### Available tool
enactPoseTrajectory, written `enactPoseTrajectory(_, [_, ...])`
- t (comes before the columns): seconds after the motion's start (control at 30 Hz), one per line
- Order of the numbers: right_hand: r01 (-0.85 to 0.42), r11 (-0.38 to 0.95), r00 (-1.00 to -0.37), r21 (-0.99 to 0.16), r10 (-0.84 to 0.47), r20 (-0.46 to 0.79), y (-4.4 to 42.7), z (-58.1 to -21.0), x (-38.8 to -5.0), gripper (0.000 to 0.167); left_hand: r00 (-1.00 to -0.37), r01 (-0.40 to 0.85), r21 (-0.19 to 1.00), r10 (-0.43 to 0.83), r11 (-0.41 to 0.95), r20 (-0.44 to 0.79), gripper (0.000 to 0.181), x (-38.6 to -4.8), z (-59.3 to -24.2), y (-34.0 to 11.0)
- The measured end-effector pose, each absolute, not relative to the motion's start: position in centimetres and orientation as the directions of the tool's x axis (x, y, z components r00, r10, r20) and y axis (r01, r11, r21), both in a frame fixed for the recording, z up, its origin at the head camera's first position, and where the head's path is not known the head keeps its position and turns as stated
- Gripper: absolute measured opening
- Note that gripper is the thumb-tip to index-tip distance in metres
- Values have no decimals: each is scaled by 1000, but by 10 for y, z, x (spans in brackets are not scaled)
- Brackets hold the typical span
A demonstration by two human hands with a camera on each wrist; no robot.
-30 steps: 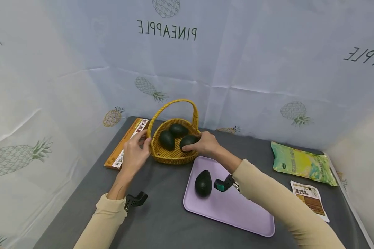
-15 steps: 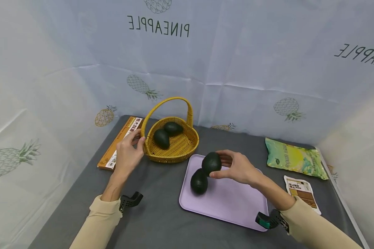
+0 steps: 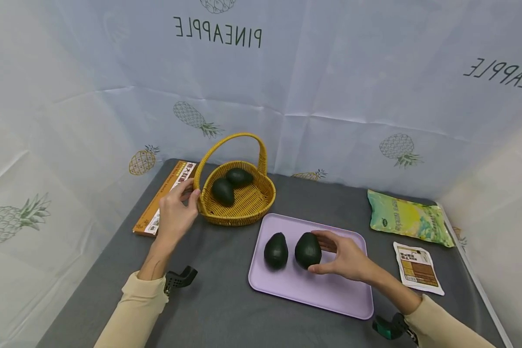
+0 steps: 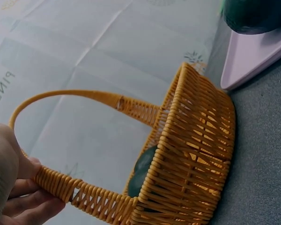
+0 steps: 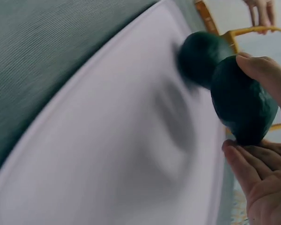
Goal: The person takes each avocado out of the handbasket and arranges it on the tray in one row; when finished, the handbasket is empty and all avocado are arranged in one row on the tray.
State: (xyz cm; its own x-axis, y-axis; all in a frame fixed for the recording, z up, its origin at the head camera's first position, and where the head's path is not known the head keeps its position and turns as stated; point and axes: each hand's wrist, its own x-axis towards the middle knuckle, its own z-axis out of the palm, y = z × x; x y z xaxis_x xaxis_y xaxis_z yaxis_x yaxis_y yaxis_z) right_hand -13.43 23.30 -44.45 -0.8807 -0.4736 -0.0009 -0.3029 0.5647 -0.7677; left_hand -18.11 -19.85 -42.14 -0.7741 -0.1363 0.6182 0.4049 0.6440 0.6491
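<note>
1. One dark green avocado (image 3: 308,250) pinched in the right hand (image 3: 345,256), thumb on the near side, fingertips on the far side; held over the middle of the lilac tray (image 3: 335,292), seemingly just above its surface, judging by the shadow in the right wrist view.
2. Second avocado (image 3: 276,251) lying on the tray near its left edge, just beside the held one, with a gap between them in the head view.
3. Third avocado (image 3: 223,192) and fourth avocado (image 3: 239,177) lying close together in the yellow woven basket (image 3: 239,220), toward its left and back walls.
4. Basket upright near the back edge of the grey-covered table (image 3: 213,299), just beyond the tray's back left corner; left hand (image 3: 177,210) gripping the left side of the handle (image 4: 58,185) between thumb and fingers.
5. Probably about halfway through a transfer from basket to tray: one down, one over the tray and not yet released, two left in the basket.
6. Farther out: orange box (image 3: 163,195) along the table's left edge, behind the left hand; green-and-yellow bag (image 3: 411,217) at the back right corner; white-and-brown pouch (image 3: 417,268) near the right edge; pineapple-print curtain (image 3: 330,63) behind.
</note>
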Motion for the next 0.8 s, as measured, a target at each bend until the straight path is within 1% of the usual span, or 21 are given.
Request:
enactPoseTrajectory(0.1, [-304,553,-880,-776,-474,7,235,-457,-133,86,-773,407,648,-136,644,620,31,-181,-421,-198])
enactPoseTrajectory(0.37, [-327,557,-879,-764,-477,28,232,-480,-128,88,-771,408,643,-132,648,623,32,-182,-422,-197])
enactPoseTrajectory(0.47, [-340,553,-870,-760,-492,31,232,-482,-128,87,-775,402,645,-134,649,618,32,-181,-422,-197])
enactPoseTrajectory(0.6, [-355,582,-866,-732,-499,24,233,-482,-129,88,-780,395,653,-140,646,610,32,-181,-422,-197])
enactPoseTrajectory(0.8, [-362,640,-878,-678,-479,17,231,-481,-128,92,-776,398,653,-144,644,615,32,-181,-422,-198])
